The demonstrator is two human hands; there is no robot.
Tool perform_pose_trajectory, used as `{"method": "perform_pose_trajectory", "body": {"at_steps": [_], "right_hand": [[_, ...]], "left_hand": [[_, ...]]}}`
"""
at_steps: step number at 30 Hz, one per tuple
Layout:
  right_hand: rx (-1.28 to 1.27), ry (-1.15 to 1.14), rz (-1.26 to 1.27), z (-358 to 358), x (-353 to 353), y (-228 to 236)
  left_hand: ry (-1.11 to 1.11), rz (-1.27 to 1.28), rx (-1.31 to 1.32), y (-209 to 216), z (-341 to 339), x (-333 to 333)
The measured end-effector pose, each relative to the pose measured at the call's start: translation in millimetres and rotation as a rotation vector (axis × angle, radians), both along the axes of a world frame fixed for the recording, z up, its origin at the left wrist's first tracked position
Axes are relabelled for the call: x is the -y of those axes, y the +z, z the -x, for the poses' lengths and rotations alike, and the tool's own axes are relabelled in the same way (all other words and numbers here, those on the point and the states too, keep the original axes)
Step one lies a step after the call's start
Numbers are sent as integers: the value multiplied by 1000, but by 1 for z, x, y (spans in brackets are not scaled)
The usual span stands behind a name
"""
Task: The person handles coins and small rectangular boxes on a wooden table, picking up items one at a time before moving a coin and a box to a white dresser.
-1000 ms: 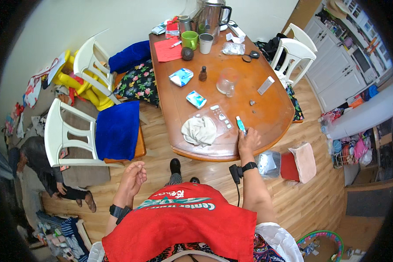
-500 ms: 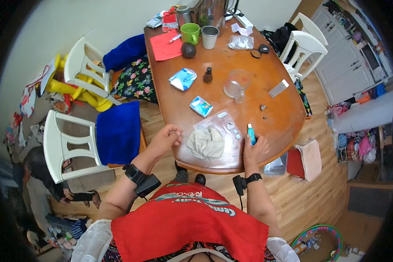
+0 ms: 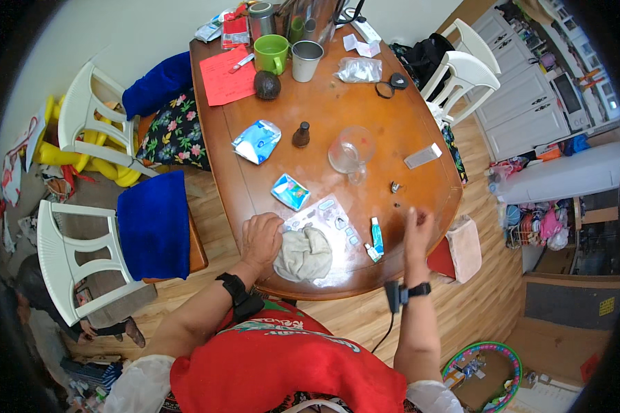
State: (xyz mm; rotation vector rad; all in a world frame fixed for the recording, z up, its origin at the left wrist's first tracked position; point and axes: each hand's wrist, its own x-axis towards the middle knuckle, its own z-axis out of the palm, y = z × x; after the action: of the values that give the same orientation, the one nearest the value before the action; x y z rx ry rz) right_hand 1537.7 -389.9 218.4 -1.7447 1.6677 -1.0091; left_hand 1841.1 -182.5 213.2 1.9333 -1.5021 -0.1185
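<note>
My left hand (image 3: 262, 239) lies palm down at the table's near left edge, fingers loosely spread, right beside a crumpled beige cloth (image 3: 303, 254). The cloth rests on a clear printed plastic sheet (image 3: 336, 219). My right hand (image 3: 417, 237) is held over the near right edge of the table, its fingers loosely curled and apart, with nothing visible in them. Between the cloth and that hand lies a small teal tube (image 3: 377, 235), with a little white-and-teal piece (image 3: 373, 252) at its lower end. A blue-and-white packet (image 3: 291, 191) sits just beyond the sheet.
Farther back stand a glass mug (image 3: 351, 153), a dark little bottle (image 3: 301, 135), another blue-and-white pack (image 3: 257, 142) and a slim pale box (image 3: 422, 156). An avocado (image 3: 267, 85), green mug (image 3: 271, 54) and metal cup (image 3: 306, 62) are behind. White chairs (image 3: 83, 237) flank the table.
My right hand has let go of the teal tube, which now lies on the table, and moved right. My left hand has come down onto the table beside the cloth. The view has shifted.
</note>
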Motion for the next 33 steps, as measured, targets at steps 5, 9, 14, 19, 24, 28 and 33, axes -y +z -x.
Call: {"method": "perform_pose_trajectory", "body": {"at_steps": [5, 9, 14, 19, 24, 28, 33], "right_hand": [[-440, -115, 532, -61, 101, 69], [-571, -92, 151, -71, 133, 76], [-298, 118, 176, -28, 121, 54], [79, 325, 287, -36, 28, 104], [502, 482, 129, -63, -58, 136], [582, 675, 118, -72, -108, 154], [713, 831, 6, -66, -153, 168]], "left_hand": [[-11, -16, 16, -2, -4, 0], [-27, 1, -8, 3, -5, 0], [-14, 22, -42, 6, -1, -1], [-2, 56, -25, 7, 0, -5], [1, 119, -24, -2, 0, -8], [-10, 91, -96, -6, -5, -12], [-80, 153, -1038, 43, 11, -35]]}}
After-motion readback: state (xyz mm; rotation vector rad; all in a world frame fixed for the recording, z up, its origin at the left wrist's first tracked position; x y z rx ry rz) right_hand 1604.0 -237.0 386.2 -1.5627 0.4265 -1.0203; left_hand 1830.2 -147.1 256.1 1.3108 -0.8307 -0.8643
